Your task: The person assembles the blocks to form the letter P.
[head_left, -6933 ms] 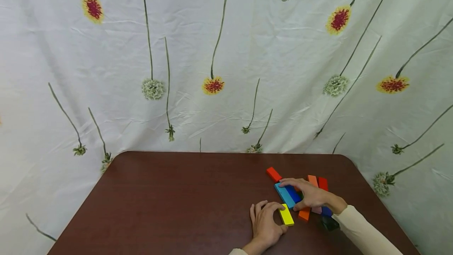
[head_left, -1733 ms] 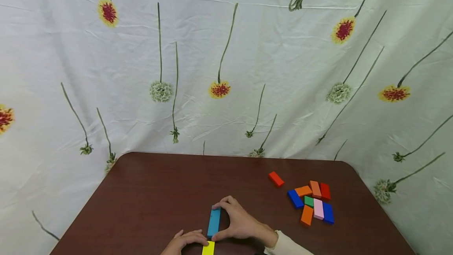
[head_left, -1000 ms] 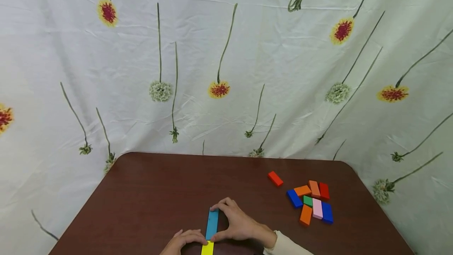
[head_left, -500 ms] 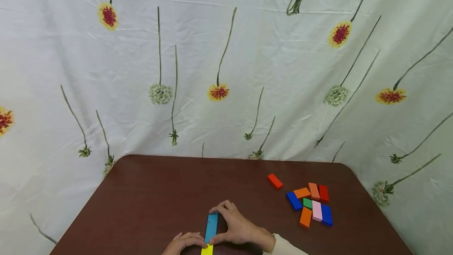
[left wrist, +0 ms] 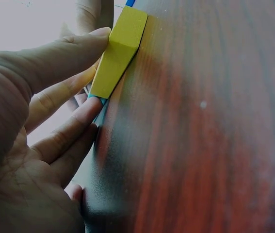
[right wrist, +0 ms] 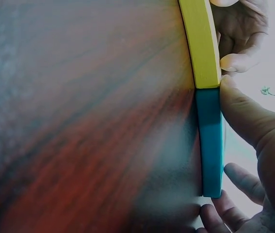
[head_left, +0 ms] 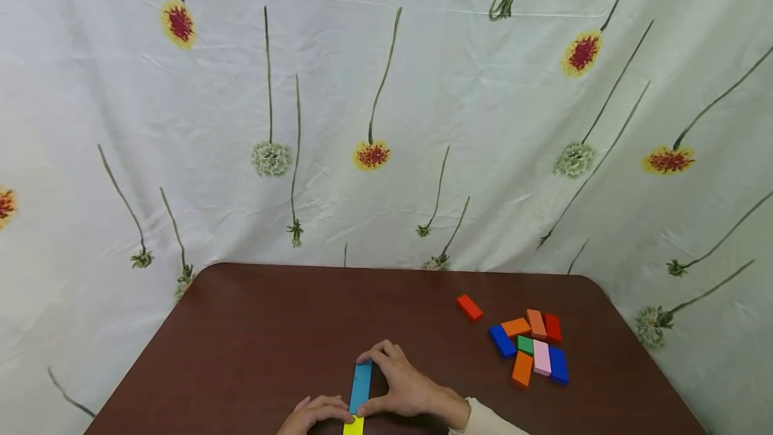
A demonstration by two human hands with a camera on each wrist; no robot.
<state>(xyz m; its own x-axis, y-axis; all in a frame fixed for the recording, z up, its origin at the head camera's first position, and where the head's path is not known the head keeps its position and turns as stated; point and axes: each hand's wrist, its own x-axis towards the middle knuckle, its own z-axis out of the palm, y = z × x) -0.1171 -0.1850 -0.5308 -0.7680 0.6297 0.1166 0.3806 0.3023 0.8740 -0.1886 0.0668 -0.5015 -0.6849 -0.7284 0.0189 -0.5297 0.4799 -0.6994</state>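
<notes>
A light blue block and a yellow block lie end to end on the dark table, in line away from the person. In the right wrist view the ends of the blue block and yellow block meet. My right hand spans the blue one, thumb by the joint and fingers at the far end. My left hand grips the yellow one, whose near part is cut off in the head view. The left wrist view shows the left thumb against the yellow block.
Several loose blocks sit at the table's right, among them a pink block, a green block and an orange block. A red block lies apart from them. Behind the brown table hangs a flowered cloth.
Both hands have brought the yellow and light blue blocks leftward from the group to the front middle. The small gap between these two has closed; the last half second shows almost no movement.
</notes>
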